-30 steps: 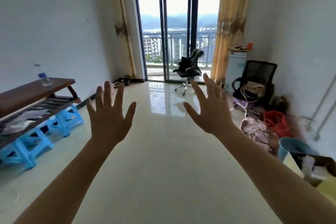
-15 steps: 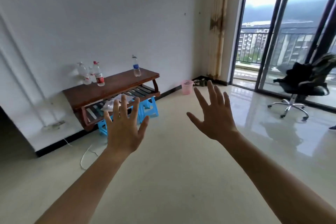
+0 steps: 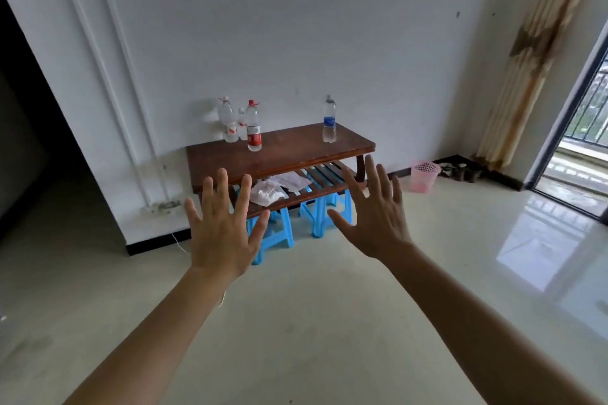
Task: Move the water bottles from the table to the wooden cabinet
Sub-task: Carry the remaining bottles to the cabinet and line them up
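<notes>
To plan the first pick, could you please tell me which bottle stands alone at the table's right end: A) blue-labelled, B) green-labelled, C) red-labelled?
A: the blue-labelled bottle stands apart near the right end of the table, while the red-labelled bottles cluster at its left.

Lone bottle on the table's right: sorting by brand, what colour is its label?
The label is blue; best in head view.
</notes>
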Available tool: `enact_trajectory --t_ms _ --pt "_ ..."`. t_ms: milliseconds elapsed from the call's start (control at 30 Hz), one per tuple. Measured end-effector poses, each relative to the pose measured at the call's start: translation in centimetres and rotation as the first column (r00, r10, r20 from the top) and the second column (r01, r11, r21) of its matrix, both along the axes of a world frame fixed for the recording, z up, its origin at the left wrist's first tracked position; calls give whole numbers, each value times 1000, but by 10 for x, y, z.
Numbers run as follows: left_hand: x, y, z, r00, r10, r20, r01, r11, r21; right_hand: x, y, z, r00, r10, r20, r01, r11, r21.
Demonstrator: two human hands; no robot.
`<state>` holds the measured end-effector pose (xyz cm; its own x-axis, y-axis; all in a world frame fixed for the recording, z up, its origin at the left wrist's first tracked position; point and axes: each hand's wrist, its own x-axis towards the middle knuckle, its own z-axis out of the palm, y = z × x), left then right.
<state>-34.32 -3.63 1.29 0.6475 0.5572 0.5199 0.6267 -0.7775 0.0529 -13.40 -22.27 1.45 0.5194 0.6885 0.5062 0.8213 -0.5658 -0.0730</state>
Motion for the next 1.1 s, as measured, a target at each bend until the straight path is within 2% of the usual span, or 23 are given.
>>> enact_trajectory --t_ms 200,267,533,667,733,800,933,1100 --pt "101 105 27 1000 -19 10 19 1000 -9 103 105 40 998 -6 58 7 1000 -14" --pt "137 136 19 999 -33 22 34 999 -15 139 130 33 998 -19 52 19 1000 3" --pt "308 259 -18 996 -13 -89 8 998 -61 310 242 -22 1000 5 16 -5 1000 2" --pt "403 320 -13 993 9 -118 -20 995 -93 413 314 -17 999 9 -45 -9 1000 0" --pt "439 352 -2 994 28 -102 -33 998 -53 454 350 -7 998 69 -11 -69 998 -4" --pt "471 384 10 996 54 -66 -59 995 -74 490 388 3 996 90 -1 -90 995 -29" --pt "509 436 -1 993 114 4 -112 983 -148 527 463 -11 990 142 -25 -143 987 -68" --pt "543 520 -47 986 140 -94 -158 964 -216 565 573 -43 963 270 -21 -270 954 -134"
